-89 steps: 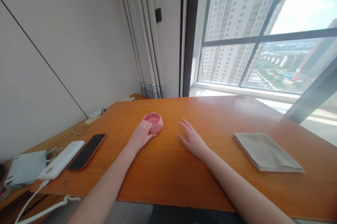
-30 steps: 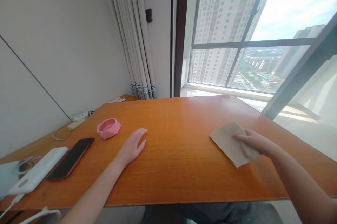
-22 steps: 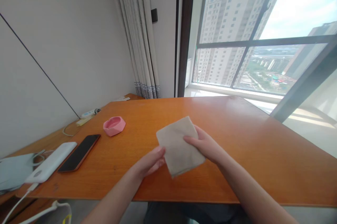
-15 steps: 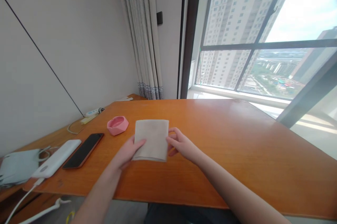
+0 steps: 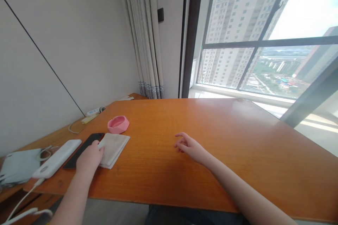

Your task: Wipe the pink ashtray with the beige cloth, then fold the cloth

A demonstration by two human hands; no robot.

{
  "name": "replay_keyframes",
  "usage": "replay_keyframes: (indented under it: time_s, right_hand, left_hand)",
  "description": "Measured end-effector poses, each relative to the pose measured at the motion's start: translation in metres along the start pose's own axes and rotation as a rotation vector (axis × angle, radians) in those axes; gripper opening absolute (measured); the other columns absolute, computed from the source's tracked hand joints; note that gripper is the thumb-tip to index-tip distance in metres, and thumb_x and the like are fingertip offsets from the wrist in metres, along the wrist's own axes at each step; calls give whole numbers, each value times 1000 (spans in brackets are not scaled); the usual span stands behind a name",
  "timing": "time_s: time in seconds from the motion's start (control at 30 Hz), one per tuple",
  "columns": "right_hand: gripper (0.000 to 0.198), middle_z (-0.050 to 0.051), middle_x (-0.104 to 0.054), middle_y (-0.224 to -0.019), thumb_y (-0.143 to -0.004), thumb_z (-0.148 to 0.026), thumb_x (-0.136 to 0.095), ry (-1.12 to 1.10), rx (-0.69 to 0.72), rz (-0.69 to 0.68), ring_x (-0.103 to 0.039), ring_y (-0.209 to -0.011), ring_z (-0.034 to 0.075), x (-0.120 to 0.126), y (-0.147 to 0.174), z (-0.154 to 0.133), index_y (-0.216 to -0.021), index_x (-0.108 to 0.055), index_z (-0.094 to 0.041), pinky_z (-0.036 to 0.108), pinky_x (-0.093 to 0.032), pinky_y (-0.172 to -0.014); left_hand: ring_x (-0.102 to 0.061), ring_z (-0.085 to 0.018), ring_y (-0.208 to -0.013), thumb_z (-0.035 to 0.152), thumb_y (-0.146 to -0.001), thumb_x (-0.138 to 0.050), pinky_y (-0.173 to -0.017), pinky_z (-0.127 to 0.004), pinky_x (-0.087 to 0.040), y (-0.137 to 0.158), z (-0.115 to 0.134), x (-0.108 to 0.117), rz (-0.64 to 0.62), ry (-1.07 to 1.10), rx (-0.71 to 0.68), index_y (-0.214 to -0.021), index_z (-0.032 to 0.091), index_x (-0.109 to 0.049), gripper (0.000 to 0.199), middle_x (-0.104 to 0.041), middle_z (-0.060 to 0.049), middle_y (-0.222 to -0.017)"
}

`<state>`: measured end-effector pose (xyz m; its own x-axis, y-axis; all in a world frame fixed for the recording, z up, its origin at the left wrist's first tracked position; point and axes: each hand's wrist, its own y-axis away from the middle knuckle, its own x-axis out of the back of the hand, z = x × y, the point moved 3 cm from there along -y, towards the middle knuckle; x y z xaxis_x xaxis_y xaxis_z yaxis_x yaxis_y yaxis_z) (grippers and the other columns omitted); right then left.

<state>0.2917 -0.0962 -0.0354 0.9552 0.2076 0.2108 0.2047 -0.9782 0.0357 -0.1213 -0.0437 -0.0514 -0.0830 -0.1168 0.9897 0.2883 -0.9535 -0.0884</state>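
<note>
- Pale grey-blue flat bundle (image 5: 21, 167): far left, beside a white oblong power bank (image 5: 58, 158); white cable (image 5: 25, 197) trails off its near end.
- Black rectangular phone (image 5: 85, 144): next along, partly hidden by the hand.
- Left hand (image 5: 88, 156): reaches over the phone, thumb and fingers closed on the cloth's left edge, presumably keeping the layers together.
- Beige folded cloth (image 5: 114, 147): flat on the orange-brown wooden table (image 5: 158, 179), fitted close beside the phone, which crowds its left.
- Pink faceted bowl (image 5: 118, 125): just beyond the cloth, limiting room there.
- Right hand (image 5: 190, 147): well apart, fingers loosely curled, holding nothing.
</note>
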Motion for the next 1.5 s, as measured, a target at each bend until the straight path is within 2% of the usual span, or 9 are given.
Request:
replay_keyframes:
  time_s: [0.07, 0.13, 0.23, 0.43, 0.53, 0.63, 0.73, 0.87, 1.5]
  right_hand:
    - [29, 0, -64, -83, -76, -22, -51, 11, -10, 19, -61, -68, 12, 4, 1, 2, -105, -45, -21, 29, -46, -66]
    - [29, 0, -64, -83, -76, -22, -50, 20, -15, 22, -60, -67, 12, 8, 0, 3, -105, -46, -21, 28, -46, -65]
    - [26, 1, -62, -82, -76, -20, -49, 57, 7, 22, -59, -67, 12, 14, -7, 3, -102, -48, -20, 27, -46, -64]
    - [52, 4, -56, -105, -76, -15, -44, 65, 41, 198, -58, -72, 10, 24, -44, -4, -126, -34, -23, 26, -48, -66]
    - [51, 4, -57, -105, -73, -9, -39, 86, 85, 234, -58, -77, 11, 24, -64, -2, -122, -40, -23, 27, -48, -73]
    - [41, 3, -61, -94, -68, -4, -37, 227, 193, 282, -57, -90, 15, 24, -75, 10, -100, -54, -21, 32, -44, -88]
    - [33, 3, -61, -90, -66, -4, -37, 330, 235, 364, -54, -94, 18, 24, -77, 30, -88, -56, -21, 35, -41, -91]
    - [33, 4, -60, -92, -67, -5, -38, 371, 268, 359, -54, -93, 18, 21, -73, 41, -90, -55, -21, 34, -42, -89]
    - [34, 4, -61, -95, -67, -5, -39, 392, 253, 339, -54, -94, 18, 21, -69, 39, -92, -57, -21, 34, -41, -90]
  left_hand:
    - [-61, -36, -84, 34, -81, -37, -65, -43, -45, 4, 3, 7, 75, -45, 16, -106, 10, -56, 40, -64, -22, -93]
    - [-57, -39, -96, 31, -79, -41, -73, -49, -44, 7, 16, 17, 250, -95, -28, -104, 10, -59, 37, -59, -24, -107]
    - [-53, -35, -105, 28, -79, -42, -88, -49, -40, 16, 63, 29, 402, 18, -249, -105, 12, -59, 35, -56, -20, -117]
    - [-61, -18, -81, 32, -85, -40, -73, -28, -46, 56, 228, 15, -162, 590, -799, -101, 19, -60, 29, -67, -6, -92]
    - [-61, -18, -74, 23, -78, -48, -67, -26, -44, 65, 295, 2, -262, 622, -953, -100, 16, -62, 27, -67, -6, -82]
    - [-63, -22, -81, 12, -72, -47, -68, -28, -46, 57, 330, -15, -304, 630, -945, -87, 11, -64, 24, -68, -11, -86]
    - [-64, -23, -83, 10, -72, -43, -72, -31, -47, 52, 338, -33, -282, 646, -938, -83, 10, -65, 24, -68, -13, -88]
    - [-63, -22, -84, 8, -70, -45, -73, -31, -48, 54, 332, -46, -249, 682, -979, -87, 12, -65, 27, -69, -10, -89]
    - [-63, -22, -86, 8, -69, -44, -76, -31, -48, 57, 328, -48, -284, 727, -993, -91, 12, -65, 31, -69, -10, -92]
